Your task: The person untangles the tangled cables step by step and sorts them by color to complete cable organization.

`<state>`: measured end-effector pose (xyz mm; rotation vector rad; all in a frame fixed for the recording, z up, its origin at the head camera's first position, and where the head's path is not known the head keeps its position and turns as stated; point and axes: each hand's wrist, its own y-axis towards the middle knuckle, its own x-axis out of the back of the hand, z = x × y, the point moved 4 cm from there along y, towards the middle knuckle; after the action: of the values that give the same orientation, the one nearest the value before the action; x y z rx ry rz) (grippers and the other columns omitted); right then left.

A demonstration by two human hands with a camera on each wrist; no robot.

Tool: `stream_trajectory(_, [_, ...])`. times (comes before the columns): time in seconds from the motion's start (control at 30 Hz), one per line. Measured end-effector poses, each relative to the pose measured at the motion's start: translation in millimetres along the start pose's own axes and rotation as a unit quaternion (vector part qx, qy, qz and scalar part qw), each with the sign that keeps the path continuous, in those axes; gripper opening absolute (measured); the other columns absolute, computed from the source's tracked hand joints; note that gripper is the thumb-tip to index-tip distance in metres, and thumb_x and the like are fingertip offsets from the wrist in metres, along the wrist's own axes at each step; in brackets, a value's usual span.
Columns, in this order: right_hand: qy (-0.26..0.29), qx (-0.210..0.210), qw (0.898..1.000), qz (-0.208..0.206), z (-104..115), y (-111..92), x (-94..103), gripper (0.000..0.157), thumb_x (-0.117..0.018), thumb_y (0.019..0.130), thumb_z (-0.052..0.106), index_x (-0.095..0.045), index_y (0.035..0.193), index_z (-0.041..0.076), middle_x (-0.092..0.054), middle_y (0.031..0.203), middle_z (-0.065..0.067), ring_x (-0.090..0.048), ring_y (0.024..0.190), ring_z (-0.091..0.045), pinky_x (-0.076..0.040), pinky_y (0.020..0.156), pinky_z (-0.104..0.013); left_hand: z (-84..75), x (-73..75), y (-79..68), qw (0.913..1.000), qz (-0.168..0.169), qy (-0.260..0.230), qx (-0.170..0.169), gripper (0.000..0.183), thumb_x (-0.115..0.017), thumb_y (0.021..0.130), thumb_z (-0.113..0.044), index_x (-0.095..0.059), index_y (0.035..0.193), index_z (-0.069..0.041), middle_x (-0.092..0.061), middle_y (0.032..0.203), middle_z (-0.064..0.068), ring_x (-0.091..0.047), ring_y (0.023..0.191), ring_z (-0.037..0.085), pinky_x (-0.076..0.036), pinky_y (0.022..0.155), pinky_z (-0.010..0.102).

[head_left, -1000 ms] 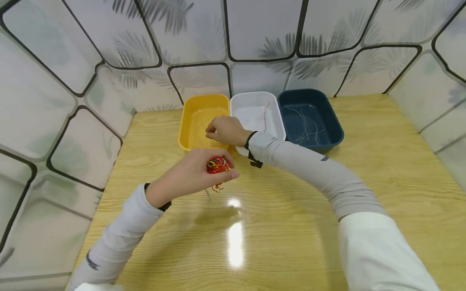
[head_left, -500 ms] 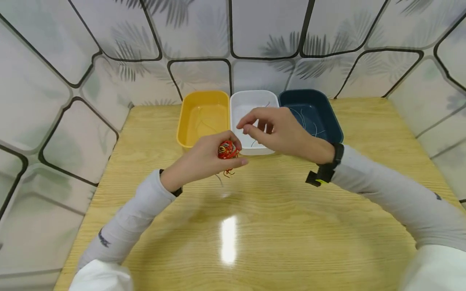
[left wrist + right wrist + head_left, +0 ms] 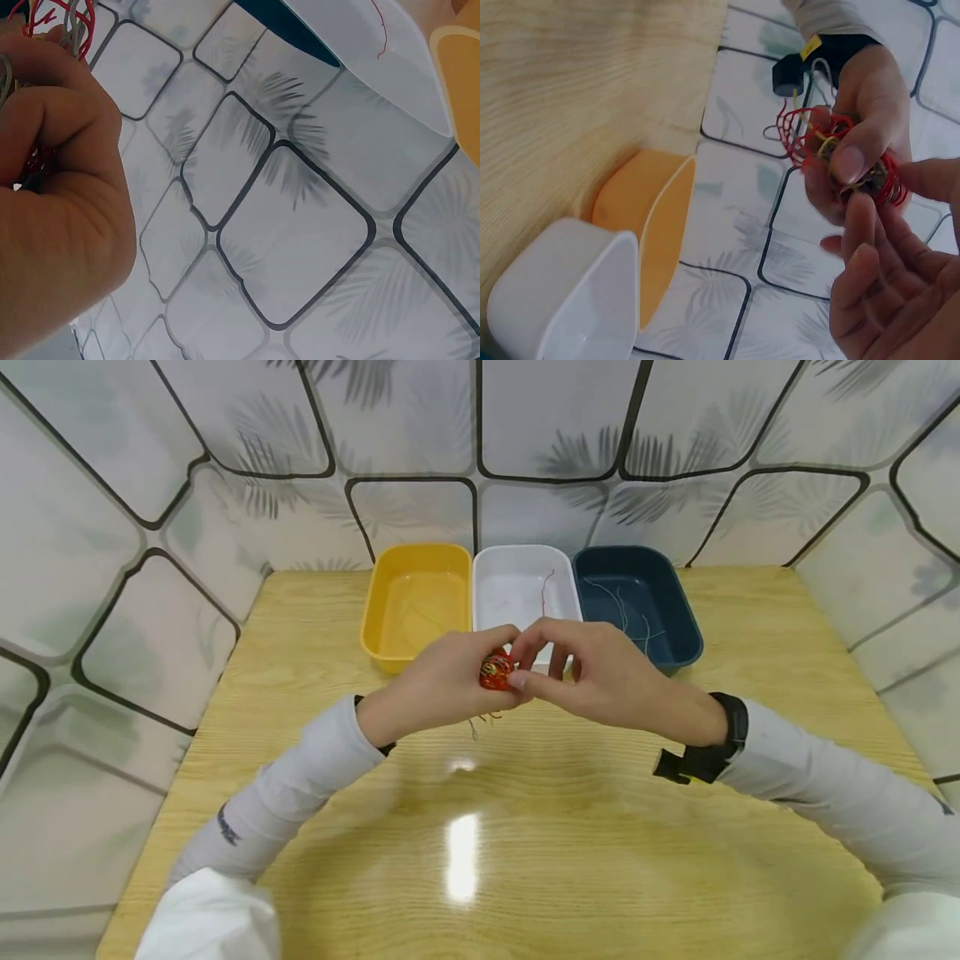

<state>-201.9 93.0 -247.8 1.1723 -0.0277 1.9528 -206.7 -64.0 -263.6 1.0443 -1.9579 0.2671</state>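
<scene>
My left hand grips a tangled bundle of thin strands, mostly red with some yellow and grey, above the table in front of the tubs. Loose ends dangle below it in the head view. From the right, my right hand meets the bundle, its thumb and index finger pinching it. In the right wrist view, red loops stick out past the left thumb and the right fingertips press at the bundle's lower end. The left wrist view shows only the curled left hand and a few loops over it.
Behind the hands stand a yellow tub, a white tub and a dark blue tub side by side. The white one holds a red strand, the blue one several pale strands. A patterned cloth backdrop surrounds the wooden table.
My right hand has come back from over the yellow tub to the bundle. The left hand has moved right and slightly up with it. A faint strand now shows in the yellow tub.
</scene>
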Motion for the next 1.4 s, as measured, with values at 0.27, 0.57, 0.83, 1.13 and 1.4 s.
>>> stream_trajectory(0.27, [0.097,-0.077,0.991,-0.044,5.7,-5.6,0.4,0.014,-0.067,0.080,0.018,-0.058,0.088,0.026,-0.047,0.073,0.004,-0.038,0.055,-0.013,-0.029,0.049,-0.031,-16.4,-3.5,-4.3,0.9985,-0.010,0.040,-0.034,0.026,-0.060,0.085,-0.040,-0.047,0.096,-0.021,-0.046,0.064,-0.007,-0.045,0.054,0.006,-0.037,0.049,0.022])
stream_trajectory(0.57, [0.209,-0.095,0.973,-0.001,-3.1,-6.2,-3.2,0.009,-0.061,0.085,0.010,-0.060,0.092,0.016,-0.052,0.075,-0.003,-0.042,0.055,-0.019,-0.033,0.048,-0.031,-17.5,-2.7,-6.3,0.9995,-0.010,0.014,-0.027,0.029,-0.059,0.086,-0.045,-0.047,0.096,-0.021,-0.047,0.063,-0.008,-0.044,0.052,0.006,-0.037,0.048,0.023])
stream_trajectory(0.83, [0.150,-0.097,0.984,0.007,-5.2,-6.1,-2.6,0.015,-0.069,0.081,0.024,-0.063,0.094,0.019,-0.050,0.068,-0.001,-0.044,0.056,-0.018,-0.034,0.048,-0.031,-15.9,-5.4,-3.9,0.9990,-0.008,0.026,-0.035,0.038,-0.058,0.087,-0.039,-0.040,0.114,-0.019,-0.047,0.065,-0.005,-0.045,0.052,0.007,-0.038,0.049,0.022])
stream_trajectory(1.13, [0.163,-0.162,0.969,0.092,-11.7,-5.6,-6.2,0.014,-0.068,0.078,0.017,-0.061,0.090,0.013,-0.050,0.069,-0.007,-0.048,0.063,-0.020,-0.038,0.053,-0.029,-12.4,-10.0,-3.3,0.9982,0.015,0.057,-0.014,0.048,-0.062,0.082,-0.047,-0.041,0.116,-0.019,-0.051,0.069,-0.007,-0.048,0.054,0.007,-0.039,0.049,0.021])
stream_trajectory(1.4, [0.262,-0.150,0.940,0.157,-18.4,-10.5,-10.5,0.015,-0.061,0.088,0.021,-0.055,0.093,0.008,-0.046,0.067,-0.011,-0.040,0.052,-0.023,-0.031,0.046,-0.032,-8.8,-10.3,-6.8,0.9980,0.030,0.045,-0.032,0.041,-0.058,0.080,-0.059,-0.047,0.096,-0.023,-0.047,0.063,-0.008,-0.046,0.052,0.005,-0.037,0.048,0.022])
